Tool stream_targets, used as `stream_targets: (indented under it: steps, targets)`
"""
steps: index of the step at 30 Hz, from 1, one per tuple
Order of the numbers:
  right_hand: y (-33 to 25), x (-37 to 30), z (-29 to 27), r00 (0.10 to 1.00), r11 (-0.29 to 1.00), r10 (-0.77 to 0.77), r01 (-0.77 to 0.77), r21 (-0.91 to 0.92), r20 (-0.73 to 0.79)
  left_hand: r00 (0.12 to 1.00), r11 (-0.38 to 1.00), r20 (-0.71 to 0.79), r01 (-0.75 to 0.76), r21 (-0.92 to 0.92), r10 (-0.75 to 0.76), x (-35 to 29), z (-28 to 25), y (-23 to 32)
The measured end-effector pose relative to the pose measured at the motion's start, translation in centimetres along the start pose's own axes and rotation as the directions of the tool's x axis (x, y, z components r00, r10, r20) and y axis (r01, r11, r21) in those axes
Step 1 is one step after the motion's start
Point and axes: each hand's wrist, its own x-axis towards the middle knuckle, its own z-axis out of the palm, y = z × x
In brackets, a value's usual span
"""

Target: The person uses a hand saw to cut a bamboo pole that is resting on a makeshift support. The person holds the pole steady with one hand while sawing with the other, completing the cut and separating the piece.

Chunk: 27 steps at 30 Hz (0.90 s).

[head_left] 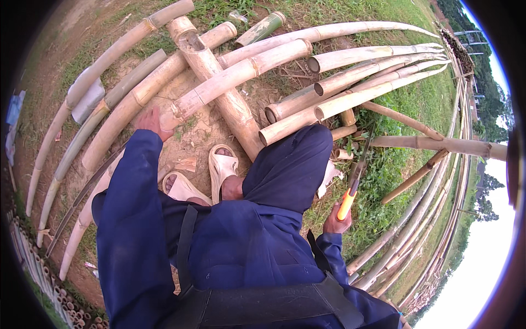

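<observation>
My left hand [156, 123] is wrapped round a pale bamboo pole [224, 82] at one of its joints. That pole rests across a thick notched bamboo log [222, 90] on the ground, and my sleeve covers part of it. Out to the right, beside my bent knee, my right hand [336, 220] is closed round the orange handle of a hand saw [348, 200]. Its blade points away from me over green plants, clear of the bamboo poles.
More bamboo poles [118, 112] lie to the left of the held one. Several cut pole ends [319, 112] are grouped at the right of the log. A bamboo frame [427, 142] stands further right, and a short green bamboo piece [262, 28] lies at the far side.
</observation>
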Motion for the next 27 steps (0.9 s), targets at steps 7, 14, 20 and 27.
stream_targets:
  steps: [7,14,20,27]
  targets:
    - [7.5,-2.5,6.6,0.968,0.992,-0.015,0.046,-0.119,0.25,0.874,0.957,0.404,0.288,0.015,-0.269,-0.3,-2.8,2.3]
    - [17.1,-2.2,10.8,0.733,0.966,-0.163,0.253,-0.043,0.661,0.909,0.973,0.356,0.23,0.006,-0.217,-0.5,-2.9,3.6]
    - [11.3,0.3,7.4,0.539,0.919,0.262,0.115,-0.378,0.8,0.946,0.963,0.181,0.267,0.045,-0.27,-1.4,-4.1,3.1]
    - [2.3,8.9,9.2,0.938,0.995,-0.068,0.087,-0.04,0.339,0.983,0.973,0.018,0.179,0.145,-0.184,-2.5,-0.4,3.3]
